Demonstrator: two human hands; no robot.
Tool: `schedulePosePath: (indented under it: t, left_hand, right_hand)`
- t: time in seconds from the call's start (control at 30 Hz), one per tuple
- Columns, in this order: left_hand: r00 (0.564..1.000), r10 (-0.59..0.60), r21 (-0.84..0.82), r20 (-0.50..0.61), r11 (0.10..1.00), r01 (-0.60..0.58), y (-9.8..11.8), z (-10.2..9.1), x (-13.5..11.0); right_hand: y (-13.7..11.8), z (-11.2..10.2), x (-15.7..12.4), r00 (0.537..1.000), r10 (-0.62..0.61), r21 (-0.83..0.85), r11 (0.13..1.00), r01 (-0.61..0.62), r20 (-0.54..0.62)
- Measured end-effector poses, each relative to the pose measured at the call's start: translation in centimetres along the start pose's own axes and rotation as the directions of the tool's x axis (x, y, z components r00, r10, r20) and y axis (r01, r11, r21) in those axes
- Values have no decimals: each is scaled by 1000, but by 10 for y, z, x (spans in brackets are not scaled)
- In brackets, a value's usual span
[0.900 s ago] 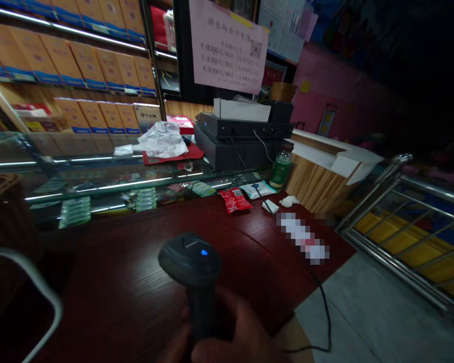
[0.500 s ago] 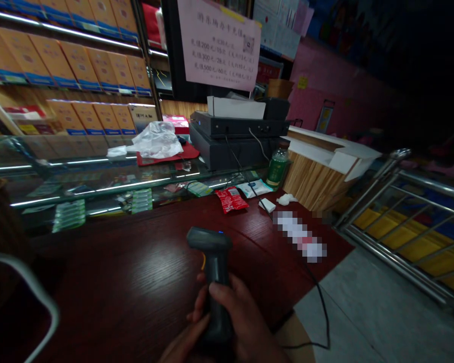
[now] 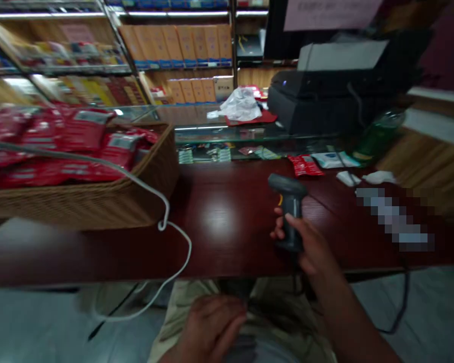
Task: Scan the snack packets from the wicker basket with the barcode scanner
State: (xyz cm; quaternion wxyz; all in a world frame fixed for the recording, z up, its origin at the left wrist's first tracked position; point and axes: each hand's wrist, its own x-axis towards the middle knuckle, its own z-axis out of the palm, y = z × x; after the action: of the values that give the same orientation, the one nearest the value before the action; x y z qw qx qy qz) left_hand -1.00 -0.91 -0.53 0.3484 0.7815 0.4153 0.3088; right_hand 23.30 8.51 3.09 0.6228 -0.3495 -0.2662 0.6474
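While right grip (image 3: pixel 304 244) wraps barcode scanner (image 3: pixel 289 209) over dark red bench (image 3: pixel 227 252), left grip (image 3: pixel 208 327) rests loosely curled on khaki trousers (image 3: pixel 283 307), empty; slack hold or snagged black cord (image 3: pixel 295 282) could drop scanner.

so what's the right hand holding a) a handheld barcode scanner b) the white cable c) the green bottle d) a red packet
a, the right hand wraps around the handle of a black handheld barcode scanner, held above the dark wooden counter.
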Motion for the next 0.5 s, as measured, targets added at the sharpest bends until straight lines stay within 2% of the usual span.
schedulePosePath:
  t: [0.07,0.1,0.13,0.2,0.3,0.37,0.43,0.5]
  left_hand:
    - [976,-187,-34,-107,982,184,-14,-1,-27]
    - [933,-299,-95,-199,954,285,-23,0,-40]
    - [867,-400,-170,-296,916,365,-32,0,-51]
    - [709,-542,-300,-451,840,452,-52,2,-72]
    - [524,-625,-420,-578,779,466,-80,0,-92]
    - [423,-653,-496,-628,755,429,-94,-4,-98]
    - [373,-661,-544,-651,749,379,-105,-8,-98]
    - [365,-664,-572,-653,748,338,-111,-11,-94]
  right_hand:
    - [1,-4,0,1000,10,1,1000,-10,-21]
    - [1,-5,0,999,12,2,1000,-12,-37]
    - [1,-6,0,999,13,5,1000,-12,-47]
    - [0,-7,-2,998,13,14,1000,-12,-63]
    - [-2,-9,-5,997,3,34,999,-1,-81]
    - [-2,-10,-5,996,0,53,999,4,-88]
    - [-2,-13,-3,996,4,75,997,3,-92]
    - [-2,-14,-2,996,11,96,995,-2,-92]
